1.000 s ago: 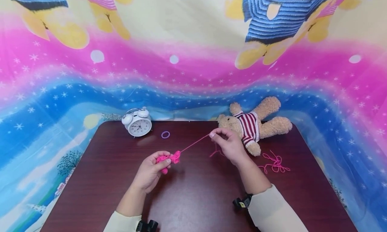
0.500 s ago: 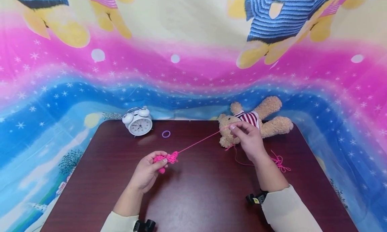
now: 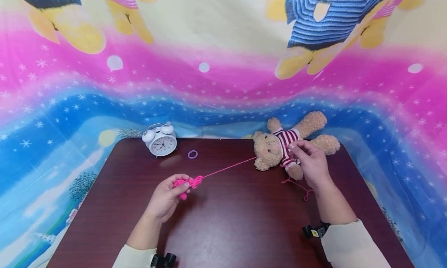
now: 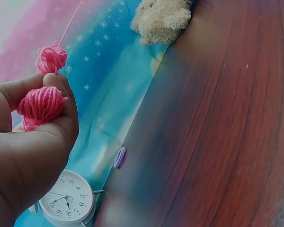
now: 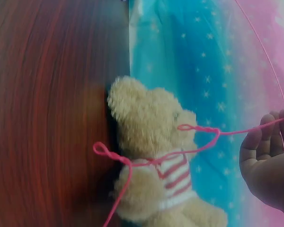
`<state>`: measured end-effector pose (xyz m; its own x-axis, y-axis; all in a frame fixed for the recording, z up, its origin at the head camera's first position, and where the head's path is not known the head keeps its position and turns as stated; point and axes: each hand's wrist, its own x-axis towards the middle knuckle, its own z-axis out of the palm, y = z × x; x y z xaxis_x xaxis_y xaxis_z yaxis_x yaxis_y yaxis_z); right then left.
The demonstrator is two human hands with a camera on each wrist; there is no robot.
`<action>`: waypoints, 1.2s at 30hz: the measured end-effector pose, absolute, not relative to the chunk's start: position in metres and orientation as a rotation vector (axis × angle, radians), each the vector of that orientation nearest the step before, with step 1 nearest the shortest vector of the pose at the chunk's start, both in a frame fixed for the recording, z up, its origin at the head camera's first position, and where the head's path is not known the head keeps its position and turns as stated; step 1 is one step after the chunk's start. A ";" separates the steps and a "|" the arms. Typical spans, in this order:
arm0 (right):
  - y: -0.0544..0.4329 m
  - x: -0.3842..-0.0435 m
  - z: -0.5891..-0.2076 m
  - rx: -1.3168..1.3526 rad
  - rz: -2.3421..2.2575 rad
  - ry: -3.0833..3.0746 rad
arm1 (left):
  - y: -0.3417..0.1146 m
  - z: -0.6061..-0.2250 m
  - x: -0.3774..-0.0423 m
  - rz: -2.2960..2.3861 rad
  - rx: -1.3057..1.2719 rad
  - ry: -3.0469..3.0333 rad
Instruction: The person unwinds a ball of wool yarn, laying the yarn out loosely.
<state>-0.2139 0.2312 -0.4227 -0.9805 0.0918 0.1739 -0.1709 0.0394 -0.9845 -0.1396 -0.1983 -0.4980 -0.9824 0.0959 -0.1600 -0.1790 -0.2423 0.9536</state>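
In the head view my left hand (image 3: 165,198) grips a small bundle of pink yarn (image 3: 196,181) between thumb and fingers. The left wrist view shows the wound yarn (image 4: 42,108) in the palm side and a looser tuft (image 4: 52,59) above the fingertips. A strand (image 3: 228,167) runs taut from the bundle up to the right. My right hand (image 3: 312,163) pinches that strand, in front of the teddy bear's striped shirt. Below the right hand hangs a slack, twisted yarn tail (image 5: 199,128) with small loops, seen in the right wrist view.
A teddy bear (image 3: 268,149) lies on its side at the table's back right. At the back left stands a white alarm clock (image 3: 163,143), with a purple ring (image 3: 193,154) beside it. The brown table (image 3: 223,221) meets a printed cloth backdrop (image 3: 209,105).
My right hand has moved to the right, drawing the strand longer. The left hand has shifted slightly left with the yarn bundle. The loose yarn on the right has been pulled along.
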 end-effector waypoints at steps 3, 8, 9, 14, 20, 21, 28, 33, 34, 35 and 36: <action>0.243 -0.212 -0.423 0.039 2.044 -2.117 | -0.201 -0.498 -0.139 2.349 -0.119 1.823; 0.262 -0.207 -0.424 -0.003 2.032 -2.104 | -0.205 -0.498 -0.139 2.346 -0.112 1.834; 0.265 -0.207 -0.424 -0.008 2.038 -2.097 | -0.206 -0.498 -0.139 2.350 -0.113 1.831; 0.281 -0.202 -0.426 -0.071 2.046 -2.088 | -0.210 -0.499 -0.138 2.366 -0.119 1.829; 0.301 -0.197 -0.431 -0.120 2.036 -2.085 | -0.214 -0.498 -0.137 2.368 -0.107 1.844; 0.304 -0.196 -0.431 -0.119 2.048 -2.068 | -0.215 -0.498 -0.137 2.366 -0.109 1.849; 0.322 -0.194 -0.434 -0.122 2.094 -1.958 | -0.219 -0.497 -0.136 2.341 -0.136 1.884; 0.336 -0.191 -0.435 -0.162 2.104 -1.897 | -0.222 -0.497 -0.136 2.337 -0.163 1.890; 0.339 -0.191 -0.435 -0.175 2.099 -1.889 | -0.223 -0.497 -0.136 2.340 -0.170 1.891; 0.343 -0.190 -0.435 -0.187 2.095 -1.887 | -0.223 -0.496 -0.136 2.342 -0.175 1.894; 0.346 -0.190 -0.436 -0.200 2.091 -1.889 | -0.224 -0.496 -0.136 2.346 -0.179 1.898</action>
